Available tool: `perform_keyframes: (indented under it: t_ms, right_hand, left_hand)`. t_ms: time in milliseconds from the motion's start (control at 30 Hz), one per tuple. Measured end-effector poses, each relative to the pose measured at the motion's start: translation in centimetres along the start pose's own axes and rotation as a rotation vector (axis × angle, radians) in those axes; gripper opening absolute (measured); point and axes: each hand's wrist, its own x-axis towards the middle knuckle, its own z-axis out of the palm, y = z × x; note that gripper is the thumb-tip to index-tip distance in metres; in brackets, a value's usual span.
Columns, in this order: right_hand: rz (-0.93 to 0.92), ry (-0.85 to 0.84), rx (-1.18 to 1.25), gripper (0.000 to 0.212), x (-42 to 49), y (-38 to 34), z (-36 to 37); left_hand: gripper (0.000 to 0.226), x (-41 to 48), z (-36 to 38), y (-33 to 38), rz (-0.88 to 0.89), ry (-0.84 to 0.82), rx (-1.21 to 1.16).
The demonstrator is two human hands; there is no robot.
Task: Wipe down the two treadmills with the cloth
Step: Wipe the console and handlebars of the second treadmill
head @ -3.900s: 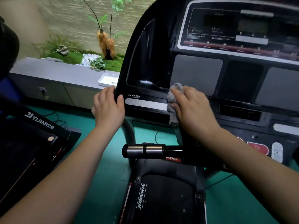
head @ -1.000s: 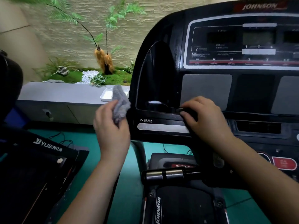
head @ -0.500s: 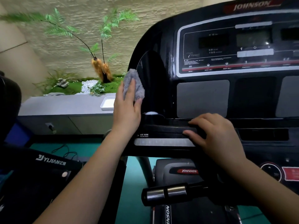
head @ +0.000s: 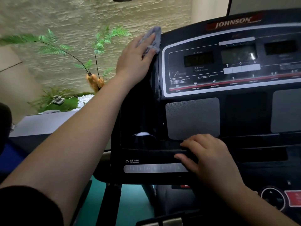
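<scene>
The black Johnson treadmill console (head: 192, 118) fills the right half of the head view. My left hand (head: 133, 62) reaches up to its top left corner and holds the grey cloth (head: 155, 36) against the edge, bunched between fingers and thumb. My right hand (head: 210, 160) rests lower down, with fingers curled over the console's front ledge (head: 146, 152) and the thumb on its face, just above the grey key strip (head: 154, 168). A dark rounded shape (head: 4, 123) shows at the far left edge; I cannot tell what it is.
Behind the console's left side stands a grey cabinet (head: 40, 123) with ferns and a small moss garden (head: 68, 101) against a stone wall. Green floor (head: 135, 206) shows below the console. A round dial (head: 273, 199) and a red button (head: 294, 198) sit at the lower right.
The cloth passed from my right hand to my left. My left hand has climbed with it from the console's lower left side to its top left corner. My right hand stays on the ledge.
</scene>
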Motion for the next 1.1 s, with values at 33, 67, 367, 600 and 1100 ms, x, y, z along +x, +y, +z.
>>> perform_keyframes:
  t_ms: [33, 67, 367, 600, 1100]
  right_hand:
    - [-0.002, 0.004, 0.002, 0.036, 0.0, 0.0, 0.0]
    - [-0.004, 0.006, 0.003, 0.037, 0.1, 0.0, 0.0]
    - [0.002, 0.029, 0.036, 0.031, -0.1, 0.0, 0.0]
    - [-0.005, 0.031, 0.051, 0.028, -0.3, 0.0, -0.2]
    - [0.002, 0.032, 0.032, 0.027, -1.1, 0.0, -1.0]
  left_hand:
    - [0.050, 0.6, 0.0, 0.5, 0.030, -0.014, 0.011]
    - [0.050, 1.0, 0.0, 0.9, 0.054, -0.019, 0.029]
    - [0.048, -4.0, 1.0, 2.6, 0.081, -0.019, 0.015]
    - [0.049, -12.8, 2.3, 4.6, 0.060, -0.076, -0.161]
    - [0.033, -22.3, 0.1, 6.0, -0.001, -0.396, -0.081]
